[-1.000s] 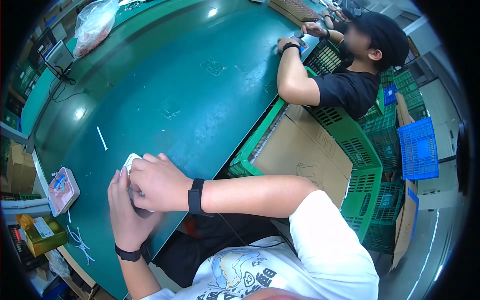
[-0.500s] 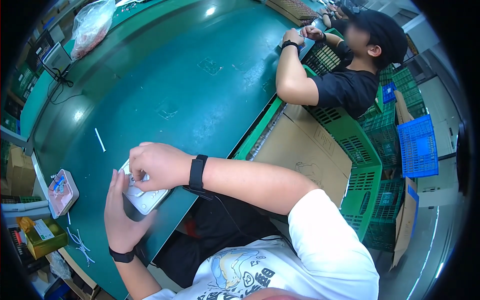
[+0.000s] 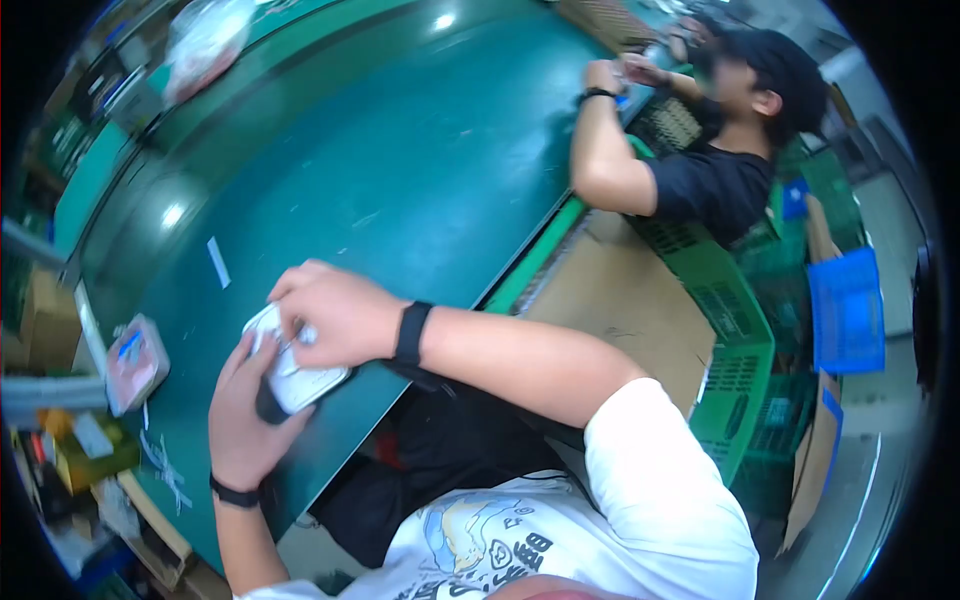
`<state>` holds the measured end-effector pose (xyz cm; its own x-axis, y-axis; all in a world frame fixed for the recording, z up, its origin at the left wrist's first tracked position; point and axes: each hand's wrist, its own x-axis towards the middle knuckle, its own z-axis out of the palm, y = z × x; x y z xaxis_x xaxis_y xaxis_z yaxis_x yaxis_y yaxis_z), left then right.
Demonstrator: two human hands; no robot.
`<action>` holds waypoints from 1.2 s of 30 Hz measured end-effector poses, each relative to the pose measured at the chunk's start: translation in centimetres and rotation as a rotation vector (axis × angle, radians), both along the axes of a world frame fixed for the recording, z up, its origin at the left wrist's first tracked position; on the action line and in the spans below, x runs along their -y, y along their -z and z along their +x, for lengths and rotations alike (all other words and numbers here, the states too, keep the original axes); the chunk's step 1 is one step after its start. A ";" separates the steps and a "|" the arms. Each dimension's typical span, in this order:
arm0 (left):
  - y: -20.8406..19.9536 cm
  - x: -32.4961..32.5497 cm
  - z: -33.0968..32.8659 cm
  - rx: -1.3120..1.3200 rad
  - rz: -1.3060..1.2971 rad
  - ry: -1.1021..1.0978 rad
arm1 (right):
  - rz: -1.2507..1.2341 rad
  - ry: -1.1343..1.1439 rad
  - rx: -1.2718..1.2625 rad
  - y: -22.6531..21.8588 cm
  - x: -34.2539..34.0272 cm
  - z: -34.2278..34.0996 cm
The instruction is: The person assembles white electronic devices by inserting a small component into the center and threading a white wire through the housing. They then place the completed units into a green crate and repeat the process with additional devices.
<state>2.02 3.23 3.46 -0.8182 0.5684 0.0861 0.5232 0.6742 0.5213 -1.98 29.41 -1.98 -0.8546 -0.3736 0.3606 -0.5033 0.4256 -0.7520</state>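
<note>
A flat white plastic housing [image 3: 306,386] with rounded corners lies tilted near the front edge of the green table, close before me. My left hand [image 3: 245,405] grips it by its left side, thumb along the near edge and fingers at the far left. Over its top reaches my right hand [image 3: 335,318], fingers curled and pinched against the housing's upper face. Whatever sits between those fingertips is hidden and blurred. Each wrist wears a black band.
A white strip [image 3: 218,263] lies beyond my hands. At left stand a pink tray [image 3: 137,365] with a blue item, and loose white ties [image 3: 165,475]. Green crates [image 3: 735,350] and cardboard [image 3: 625,290] line the right, where a co-worker [image 3: 700,180] sits. A plastic bag [image 3: 208,50] rests far left.
The view has shifted slightly and blurred. My left fingers have closed further over the housing, and its face is tilted differently. My right hand stays pinched on top.
</note>
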 end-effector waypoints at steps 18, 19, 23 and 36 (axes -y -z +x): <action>1.8 -0.7 -0.8 -0.259 0.002 0.146 | 0.098 0.039 0.026 -1.5 -0.7 0.3; 1.9 -0.8 -0.7 -0.277 -0.012 0.139 | 0.101 0.035 0.020 -1.5 -0.8 0.2; 1.6 -0.5 -0.8 -0.264 -0.012 0.146 | -0.002 0.006 0.128 -1.2 -1.2 0.2; 1.7 -0.2 -1.6 -0.114 0.147 0.097 | 0.080 -0.035 0.352 -1.3 -2.0 -0.2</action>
<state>0.43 3.44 1.77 -0.7406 0.6182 0.2633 0.6431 0.5388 0.5441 -2.21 31.40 -0.68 -0.9073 -0.4202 0.0152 -0.2350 0.4768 -0.8470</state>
